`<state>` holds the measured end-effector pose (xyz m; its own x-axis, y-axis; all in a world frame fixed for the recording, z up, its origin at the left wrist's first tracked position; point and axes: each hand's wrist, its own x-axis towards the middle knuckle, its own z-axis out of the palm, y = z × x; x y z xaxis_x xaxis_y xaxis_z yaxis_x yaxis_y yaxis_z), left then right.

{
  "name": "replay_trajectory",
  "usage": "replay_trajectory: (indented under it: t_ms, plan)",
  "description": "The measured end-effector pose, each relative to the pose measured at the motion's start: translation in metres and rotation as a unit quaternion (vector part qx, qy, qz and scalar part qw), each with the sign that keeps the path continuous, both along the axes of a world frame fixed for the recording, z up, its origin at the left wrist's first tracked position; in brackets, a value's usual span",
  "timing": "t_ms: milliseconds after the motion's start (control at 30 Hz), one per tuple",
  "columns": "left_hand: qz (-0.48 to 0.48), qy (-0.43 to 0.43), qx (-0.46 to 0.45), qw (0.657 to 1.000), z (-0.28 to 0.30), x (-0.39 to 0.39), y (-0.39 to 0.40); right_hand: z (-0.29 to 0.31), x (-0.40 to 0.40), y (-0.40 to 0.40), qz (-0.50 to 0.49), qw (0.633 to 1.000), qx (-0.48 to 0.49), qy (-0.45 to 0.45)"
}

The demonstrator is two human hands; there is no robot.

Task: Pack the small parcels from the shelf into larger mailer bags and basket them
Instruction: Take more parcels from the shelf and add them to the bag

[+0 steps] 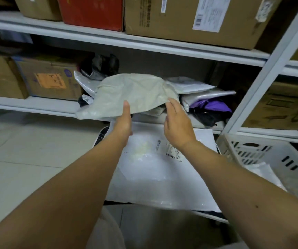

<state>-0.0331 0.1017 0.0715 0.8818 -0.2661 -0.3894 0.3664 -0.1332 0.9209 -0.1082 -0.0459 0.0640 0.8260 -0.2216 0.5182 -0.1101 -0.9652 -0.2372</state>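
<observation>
Before a white metal shelf (pixel 108 42) stacked with cartons, a person holds a crumpled grey-green mailer bag (pixel 132 94) up in front of the middle tier. Its long axis runs roughly left to right, the left corner drooping low over the shelf lip and the right end raised. The left hand (pixel 123 123) grips the bag's lower edge, thumb on top and fingers hidden beneath. The right hand (pixel 177 126) pinches the right edge, fingers close together against the plastic.

Behind the bag, on the same tier, lies a heap of small parcels (pixel 205 95): silver and white pouches, and one showing purple. Below the hands, a large white mailer bag (pixel 159 178) lies flat, its long axis running away from the camera; it carries a printed label (pixel 173 150) with barcodes, the text too small to read. A white slotted basket (pixel 263 155) stands just to its right, on the floor.

A brown carton (pixel 189 20) on the upper tier bears a white shipping label, also illegible. Beside it sits a red box (pixel 92 11). Another carton (pixel 49 78), left of the parcels, carries an orange sticker with blurred print.
</observation>
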Motion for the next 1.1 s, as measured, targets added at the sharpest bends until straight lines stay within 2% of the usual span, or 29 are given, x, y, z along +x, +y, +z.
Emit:
replay_trajectory:
  t_ms: [133, 200, 333, 500, 667, 833, 900, 1000, 1100]
  plan:
    - [0.049, 0.110, 0.059, 0.991, -0.004, -0.028, 0.001, -0.041, -0.054, 0.006, -0.020, 0.998, 0.031, 0.054]
    - [0.038, 0.170, 0.097, 0.980, -0.010, -0.052, 0.007, -0.062, -0.080, 0.006, -0.033, 0.995, 0.053, 0.084]
    - [-0.085, 0.119, 0.158, 0.976, -0.036, -0.097, 0.015, -0.095, -0.129, 0.001, -0.072, 0.987, 0.074, 0.127]
    - [-0.102, 0.153, 0.220, 0.958, -0.060, -0.112, 0.012, -0.120, -0.172, -0.024, -0.131, 0.970, 0.081, 0.188]
    - [-0.144, 0.036, 0.297, 0.943, -0.064, -0.104, -0.005, -0.116, -0.184, -0.046, -0.219, 0.944, 0.095, 0.226]
    - [-0.157, -0.142, 0.376, 0.902, -0.064, -0.094, -0.013, -0.098, -0.181, -0.041, -0.307, 0.925, -0.008, 0.223]
    - [-0.140, -0.188, 0.411, 0.881, -0.066, -0.092, -0.018, -0.095, -0.168, -0.035, -0.295, 0.941, -0.024, 0.163]
    - [-0.140, -0.280, 0.462, 0.830, -0.071, -0.089, -0.028, -0.091, -0.136, -0.029, -0.223, 0.971, -0.036, 0.074]
    - [-0.171, -0.368, 0.498, 0.767, -0.087, -0.080, -0.040, -0.083, -0.102, -0.025, -0.166, 0.976, -0.027, 0.136]
